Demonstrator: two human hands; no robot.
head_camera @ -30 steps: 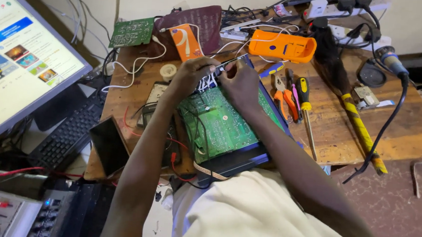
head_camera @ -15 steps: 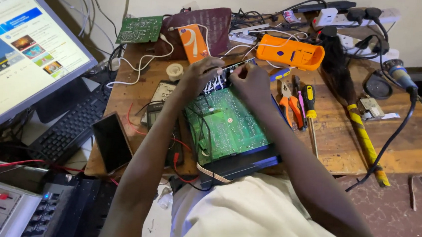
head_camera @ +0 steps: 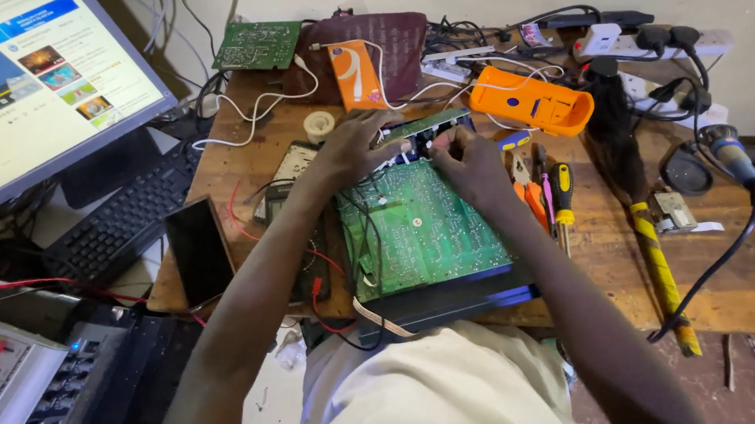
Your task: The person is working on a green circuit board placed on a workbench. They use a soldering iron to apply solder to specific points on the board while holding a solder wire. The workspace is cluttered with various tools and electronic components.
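The wooden desk (head_camera: 726, 289) carries everything, and the landmark here is the large green circuit board (head_camera: 420, 233), which lies solder side up on a dark flat chassis (head_camera: 451, 304) near the desk's front edge, tilted a little so its far end rises toward the hands. Well to the left of the board a monitor (head_camera: 42, 65) leans over a black keyboard (head_camera: 120, 221), likely pushed aside to leave the middle free for work. Beyond the board lie a maroon pouch (head_camera: 389, 40), an orange meter case (head_camera: 527, 98) and a smaller green board (head_camera: 256, 44) propped at the wall. Just left of the big board a dark phone (head_camera: 199, 251) lies flat, screen up. To the right of the board sit orange-handled pliers (head_camera: 529, 196) and a yellow-handled screwdriver (head_camera: 561, 191), close by (presumably kept within reach), and farther right a yellow-striped stick (head_camera: 657, 267) slants across the wood.

The left hand (head_camera: 346, 152) rests at the board's far-left corner, fingers curled narrow over its edge as if to steady it. The right hand (head_camera: 469, 165) meets it at the far edge, fingers pinched close together at a cluster of white wires (head_camera: 408, 152); whether they actually grip a wire I cannot tell
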